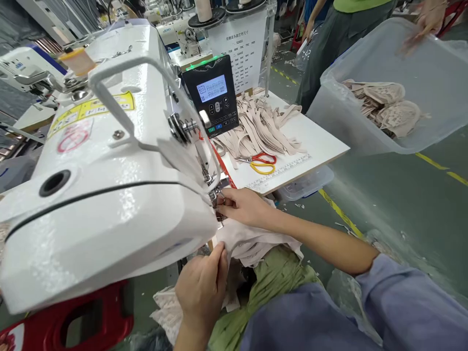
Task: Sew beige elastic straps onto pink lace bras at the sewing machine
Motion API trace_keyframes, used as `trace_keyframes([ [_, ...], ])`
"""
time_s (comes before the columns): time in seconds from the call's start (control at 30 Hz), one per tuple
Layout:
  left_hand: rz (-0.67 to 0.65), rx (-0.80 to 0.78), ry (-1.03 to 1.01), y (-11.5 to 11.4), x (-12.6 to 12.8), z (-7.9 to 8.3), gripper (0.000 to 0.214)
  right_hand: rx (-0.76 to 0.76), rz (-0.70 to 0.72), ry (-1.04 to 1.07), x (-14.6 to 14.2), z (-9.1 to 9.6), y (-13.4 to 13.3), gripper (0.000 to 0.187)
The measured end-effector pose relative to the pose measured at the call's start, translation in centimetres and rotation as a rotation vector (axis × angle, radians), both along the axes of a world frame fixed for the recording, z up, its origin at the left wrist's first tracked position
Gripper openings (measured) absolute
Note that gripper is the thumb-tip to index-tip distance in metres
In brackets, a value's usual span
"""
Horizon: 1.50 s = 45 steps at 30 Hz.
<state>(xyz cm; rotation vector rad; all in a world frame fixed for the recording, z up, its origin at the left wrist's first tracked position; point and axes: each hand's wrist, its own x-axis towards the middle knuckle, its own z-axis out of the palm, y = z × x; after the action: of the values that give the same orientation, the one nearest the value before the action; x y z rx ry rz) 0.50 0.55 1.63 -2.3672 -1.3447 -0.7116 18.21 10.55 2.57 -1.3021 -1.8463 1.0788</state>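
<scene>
A white sewing machine fills the left side, its needle area facing me. My right hand is beside the presser foot, fingers pinched at the edge of pale beige fabric; its fingertips are partly hidden by the machine. Lower down, my left hand is closed, with thumb and forefinger gripping the near edge of the same fabric. The cloth hangs over my lap, above a green cloth. A small control panel with a lit screen stands behind the needle.
Beige fabric straps lie heaped on the white tabletop, near red-and-yellow scissors and a printed ruler. At right, another person's hand holds a translucent bin of beige pieces. A red stool stands lower left.
</scene>
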Motion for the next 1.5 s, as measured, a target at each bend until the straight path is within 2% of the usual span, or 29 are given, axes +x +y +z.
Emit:
trace_keyframes([
  [0.4,-0.157,-0.027,-0.037,-0.1,1.1,-0.2,0.013,0.038,0.022,0.007,1.4,0.2,0.2,0.005],
  [0.5,-0.121,-0.075,-0.086,-0.6,0.5,-0.4,0.015,0.031,0.005,0.035,1.7,-0.1,0.1,0.005],
  [0.6,0.009,-0.186,-0.200,-1.2,-0.1,-0.7,0.020,-0.022,-0.006,0.118,1.7,-0.6,-0.2,0.007],
  [0.7,0.134,-0.284,-0.355,-1.6,-0.4,-0.8,0.026,-0.157,-0.031,0.278,1.3,-1.3,-1.1,0.013],
  [0.77,0.175,-0.331,-0.448,-1.6,-0.6,-0.7,0.028,-0.319,-0.056,0.484,1.0,-2.1,-2.1,0.022],
  [0.87,0.174,-0.402,-0.567,-1.8,-1.1,-0.3,0.030,-0.640,-0.047,0.826,0.8,-3.4,-4.2,0.045],
  [0.93,0.138,-0.468,-0.589,-2.3,-1.4,0.0,0.028,-0.755,-0.040,0.911,1.0,-4.2,-5.9,0.051],
  [0.97,0.120,-0.497,-0.578,-2.5,-1.5,0.1,0.026,-0.739,-0.045,0.909,1.2,-4.4,-6.7,0.049],
  [1.03,0.059,-0.509,-0.503,-3.1,-1.4,0.3,0.027,-0.565,-0.044,0.850,1.5,-4.6,-8.4,0.041],
  [1.13,-0.081,-0.383,-0.333,-3.6,-0.4,0.0,0.043,-0.072,0.078,0.616,2.0,-4.3,-10.8,0.023],
  [1.2,-0.183,-0.318,-0.242,-3.6,0.3,-0.5,0.030,0.254,0.228,0.417,2.5,-3.9,-12.1,0.012],
  [1.27,-0.248,-0.279,-0.207,-3.5,0.6,-1.1,0.014,0.484,0.351,0.274,3.1,-3.6,-13.1,0.013],
  [1.33,-0.270,-0.219,-0.205,-3.5,0.5,-1.4,0.019,0.600,0.395,0.198,3.6,-3.4,-13.7,0.017],
  [1.5,-0.276,-0.110,-0.238,-3.8,0.1,-1.3,0.021,0.703,0.356,0.101,3.8,-3.2,-14.1,0.015],
])
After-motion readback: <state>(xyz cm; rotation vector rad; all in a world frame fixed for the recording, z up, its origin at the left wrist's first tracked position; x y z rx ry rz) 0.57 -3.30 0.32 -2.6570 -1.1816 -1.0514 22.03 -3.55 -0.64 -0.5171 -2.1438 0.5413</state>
